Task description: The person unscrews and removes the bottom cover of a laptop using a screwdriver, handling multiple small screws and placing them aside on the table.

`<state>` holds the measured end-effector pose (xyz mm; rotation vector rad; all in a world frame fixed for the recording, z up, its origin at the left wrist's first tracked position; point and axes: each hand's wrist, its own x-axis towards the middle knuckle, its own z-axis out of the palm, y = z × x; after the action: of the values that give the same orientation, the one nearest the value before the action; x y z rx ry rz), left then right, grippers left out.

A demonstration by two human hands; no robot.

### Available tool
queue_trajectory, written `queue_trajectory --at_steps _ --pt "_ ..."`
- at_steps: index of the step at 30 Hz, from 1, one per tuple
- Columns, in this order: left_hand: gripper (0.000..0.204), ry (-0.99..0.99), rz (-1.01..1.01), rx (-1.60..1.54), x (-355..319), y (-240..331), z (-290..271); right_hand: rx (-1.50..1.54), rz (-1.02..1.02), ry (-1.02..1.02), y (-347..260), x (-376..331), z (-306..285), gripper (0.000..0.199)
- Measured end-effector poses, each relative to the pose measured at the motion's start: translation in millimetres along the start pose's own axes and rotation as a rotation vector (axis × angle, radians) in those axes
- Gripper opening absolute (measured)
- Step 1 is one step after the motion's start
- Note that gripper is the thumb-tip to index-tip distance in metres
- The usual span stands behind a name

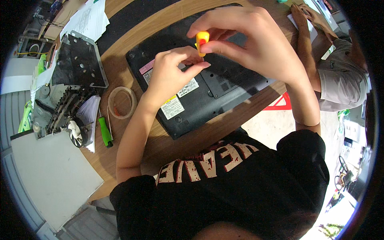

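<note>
A black laptop (pixel 188 116) lies bottom side up on the wooden table, its labels and a vented cover panel showing. Above it, my right hand (pixel 256 44) grips a screwdriver (pixel 203 38) by its yellow and red handle, which points upward. My left hand (pixel 170 74) is closed, thumb and forefinger pinched at the thin shaft just below the handle. The screwdriver's tip is hidden by those fingers, and whether a screw is there I cannot make out.
Left of the laptop lie a green-handled screwdriver (pixel 105 132), a roll of tape (pixel 122 103), a small fan (pixel 76 132) and a black metal panel (pixel 80 60). Papers (pixel 86 20) are at the far left. Another person's arm (pixel 304 36) rests on the table at right.
</note>
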<state>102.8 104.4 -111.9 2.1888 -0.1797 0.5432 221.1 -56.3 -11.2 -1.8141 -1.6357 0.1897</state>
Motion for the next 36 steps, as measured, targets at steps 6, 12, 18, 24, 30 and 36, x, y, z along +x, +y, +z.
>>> queue_trajectory --at_steps 6,12,18,24,30,36 --pt "0.017 -0.075 -0.013 -0.097 -4 -14 4 -0.268 -0.441 -0.072 15 3 3 0.043" --pt "0.019 -0.041 -0.009 0.035 -1 -9 8 0.244 0.084 0.2 5 -9 28 0.031" --pt "0.02 0.011 -0.038 0.016 0 -10 14 0.499 0.09 0.381 23 -23 62 0.04" --pt "0.03 -0.083 -0.077 -0.012 -8 -22 2 0.369 0.04 0.336 29 -23 68 0.044" --pt "0.031 0.02 -0.176 -0.212 -19 -38 -15 0.589 0.055 0.462 28 -25 66 0.04" --pt "0.022 -0.012 -0.214 -0.157 -23 -32 -11 0.626 0.084 0.494 27 -27 62 0.04"
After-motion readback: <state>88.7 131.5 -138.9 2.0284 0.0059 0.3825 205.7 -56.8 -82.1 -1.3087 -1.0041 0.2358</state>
